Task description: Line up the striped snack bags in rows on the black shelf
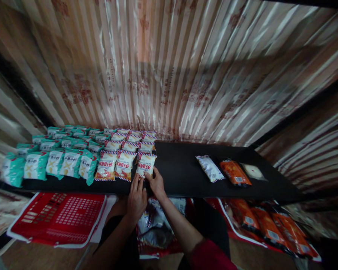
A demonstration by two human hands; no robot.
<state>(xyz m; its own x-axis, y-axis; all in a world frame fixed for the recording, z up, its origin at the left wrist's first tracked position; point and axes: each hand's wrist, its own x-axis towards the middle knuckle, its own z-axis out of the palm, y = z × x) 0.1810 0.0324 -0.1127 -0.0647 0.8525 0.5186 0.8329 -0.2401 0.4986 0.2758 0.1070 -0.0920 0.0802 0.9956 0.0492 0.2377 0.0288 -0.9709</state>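
Note:
At the front right end of the rows of white-and-red snack bags (125, 165), one snack bag (146, 162) stands upright, leaning back, between my hands. My right hand (156, 182) grips its lower right side, the thumb across the front. The fingers of my left hand (137, 197) are closed at its bottom left edge. Behind it, more bags of the same kind stand in rows. Teal-and-white snack bags (70, 164) fill the shelf further left.
On the right of the black shelf (177, 168) lie a silver-white bag (210, 168), an orange packet (235, 172) and a pale round item (253, 171). Below are a red basket (73, 215), a basket of bags (157, 232) between my legs, and orange packets (270, 225). Corrugated sheeting (163, 75) stands behind.

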